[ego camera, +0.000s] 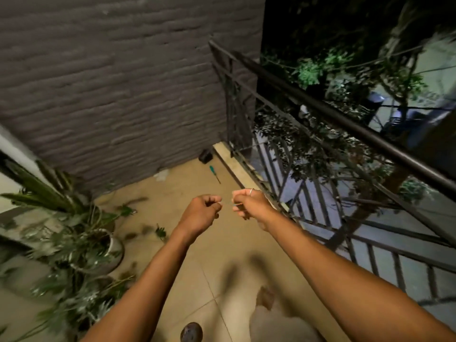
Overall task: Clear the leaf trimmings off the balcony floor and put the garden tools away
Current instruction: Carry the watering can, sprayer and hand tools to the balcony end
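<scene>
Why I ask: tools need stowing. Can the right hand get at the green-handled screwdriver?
Probably not yet: the right hand pinches a thin strand with the left hand, and the screwdriver lies farther off on open floor.

A home balcony at night: tiled floor [187, 191], metal railing [320, 114], textured wall [111, 82], potted plants [74, 243].

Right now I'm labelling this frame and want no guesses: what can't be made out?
All head view.
Strand pinched by left hand and right hand: too thin to identify.
Dark object in the corner: small, blurred.
Pot: mostly hidden by leaves.
Shoe: cut off by bottom edge.
</scene>
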Motion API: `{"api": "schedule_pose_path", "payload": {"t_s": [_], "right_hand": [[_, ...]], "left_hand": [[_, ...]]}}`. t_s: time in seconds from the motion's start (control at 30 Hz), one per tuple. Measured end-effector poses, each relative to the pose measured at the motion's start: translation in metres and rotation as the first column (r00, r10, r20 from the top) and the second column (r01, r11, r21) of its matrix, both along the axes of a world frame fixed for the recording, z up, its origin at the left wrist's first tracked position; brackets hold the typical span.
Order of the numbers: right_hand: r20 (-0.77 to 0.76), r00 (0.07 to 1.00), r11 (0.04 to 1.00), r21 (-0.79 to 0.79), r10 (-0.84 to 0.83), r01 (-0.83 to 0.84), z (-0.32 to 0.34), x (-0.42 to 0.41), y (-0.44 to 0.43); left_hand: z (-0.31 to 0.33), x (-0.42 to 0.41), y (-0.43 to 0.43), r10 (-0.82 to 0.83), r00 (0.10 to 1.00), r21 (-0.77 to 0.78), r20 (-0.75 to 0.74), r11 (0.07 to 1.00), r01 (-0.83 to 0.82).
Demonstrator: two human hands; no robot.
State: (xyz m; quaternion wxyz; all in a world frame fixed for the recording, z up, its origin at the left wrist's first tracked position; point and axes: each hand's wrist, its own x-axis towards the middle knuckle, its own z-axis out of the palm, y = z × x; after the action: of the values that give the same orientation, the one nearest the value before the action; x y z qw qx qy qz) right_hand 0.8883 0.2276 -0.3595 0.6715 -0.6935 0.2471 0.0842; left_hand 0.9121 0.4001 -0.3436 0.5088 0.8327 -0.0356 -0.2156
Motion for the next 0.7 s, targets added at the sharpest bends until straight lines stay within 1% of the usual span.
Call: {"api": "schedule_pose_path", "payload": {"t_s": [0.07, 0.17, 0.37, 0.43, 0.5, 0.57, 0.7], "right_hand": [[0.008, 1.0, 0.999, 0.05, 0.016, -0.017, -0.001, 0.035, 0.001], [0.018, 0.998, 0.995, 0.072, 0.063, -0.064, -0.008, 0.093, -0.006], [0.007, 0.986, 0.985, 0.039, 0.167, -0.167, -0.008, 0.202, -0.033], [-0.004, 0.98, 0.98, 0.016, 0.2, -0.2, -0.007, 0.239, -0.043], [-0.012, 0.979, 0.979, 0.031, 0.204, -0.204, -0.007, 0.273, -0.049], [-0.021, 0.978, 0.978, 0.049, 0.206, -0.205, -0.011, 0.307, -0.052], [-0.075, 0.967, 0.97, 0.02, 0.244, -0.243, -0.034, 0.37, -0.053]], "left_hand": [[-0.003, 0.029, 0.0, 0.035, 0.999, 0.005, -0.002, 0.999, -0.035], [-0.007, 0.078, -0.009, 0.077, 0.997, 0.024, 0.02, 0.997, -0.077], [-0.006, 0.173, -0.037, 0.16, 0.987, 0.043, 0.02, 0.986, -0.16], [-0.007, 0.204, -0.043, 0.195, 0.981, 0.039, 0.0, 0.98, -0.195], [-0.009, 0.232, -0.046, 0.233, 0.972, 0.032, -0.031, 0.972, -0.232], [-0.013, 0.26, -0.049, 0.244, 0.969, 0.028, -0.044, 0.97, -0.243], [-0.027, 0.318, -0.05, 0.245, 0.966, 0.035, -0.078, 0.969, -0.243]]}}
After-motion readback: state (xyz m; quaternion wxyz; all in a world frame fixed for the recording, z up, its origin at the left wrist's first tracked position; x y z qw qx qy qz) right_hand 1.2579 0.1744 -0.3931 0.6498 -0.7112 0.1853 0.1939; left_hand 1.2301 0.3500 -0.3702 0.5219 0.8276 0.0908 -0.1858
